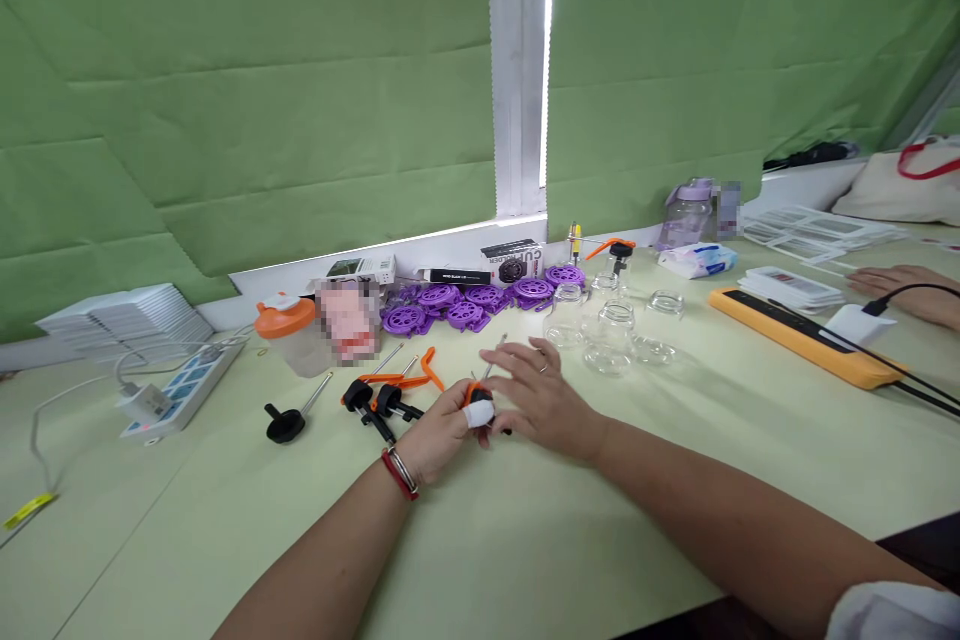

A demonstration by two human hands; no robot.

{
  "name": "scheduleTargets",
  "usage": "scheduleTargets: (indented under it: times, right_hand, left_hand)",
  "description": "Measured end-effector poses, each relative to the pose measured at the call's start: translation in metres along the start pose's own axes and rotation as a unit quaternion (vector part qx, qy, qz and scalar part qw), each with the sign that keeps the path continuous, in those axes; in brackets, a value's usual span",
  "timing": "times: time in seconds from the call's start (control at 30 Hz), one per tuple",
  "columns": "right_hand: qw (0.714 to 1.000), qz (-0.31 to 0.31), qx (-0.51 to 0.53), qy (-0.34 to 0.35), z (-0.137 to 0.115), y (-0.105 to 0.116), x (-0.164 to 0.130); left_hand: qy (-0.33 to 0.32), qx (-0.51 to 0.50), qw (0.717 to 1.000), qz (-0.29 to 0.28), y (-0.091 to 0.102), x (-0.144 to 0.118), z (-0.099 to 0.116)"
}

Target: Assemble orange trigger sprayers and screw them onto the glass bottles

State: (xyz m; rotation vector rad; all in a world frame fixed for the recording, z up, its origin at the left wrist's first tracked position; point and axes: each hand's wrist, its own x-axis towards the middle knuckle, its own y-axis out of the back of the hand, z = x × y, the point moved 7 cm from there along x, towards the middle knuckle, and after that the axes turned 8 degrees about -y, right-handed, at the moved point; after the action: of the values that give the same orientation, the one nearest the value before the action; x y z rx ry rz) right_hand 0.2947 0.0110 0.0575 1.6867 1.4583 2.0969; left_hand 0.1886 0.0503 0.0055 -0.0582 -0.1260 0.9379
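My left hand (pixel 442 428), with a white wrap on its thumb, is closed on a black-and-orange crank piece (pixel 475 392) with a thin metal rod. My right hand (pixel 551 398) curls around the same piece from the other side, its fingertips at the rod. The fingers hide much of the piece. Left of my hands lie two similar crank pieces (pixel 388 400) with black caps, orange arms and metal rods. A black scoop-shaped part (pixel 286 425) with a rod lies farther left.
Purple wheel-shaped parts (pixel 465 308) are heaped at the back. Several clear glass jars (pixel 616 328) stand right of them, near another crank assembly (pixel 619 250). An orange-lidded cup (pixel 289 330) and power strip (pixel 184 390) are left. Another person's hand (pixel 896 285) rests beyond the yellow device (pixel 802 340).
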Motion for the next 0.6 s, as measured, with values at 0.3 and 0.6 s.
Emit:
scheduleTargets:
  times: [0.3, 0.6]
  right_hand:
    - [0.93, -0.112, -0.118, -0.33, 0.104, -0.038, -0.013]
    - [0.915, -0.184, -0.143, -0.33, 0.11, -0.056, -0.02]
  left_hand:
    - [-0.044, -0.081, 0.987, 0.131, 0.027, 0.006, -0.002]
    - [-0.048, -0.097, 0.982, 0.155, 0.03, 0.006, -0.001]
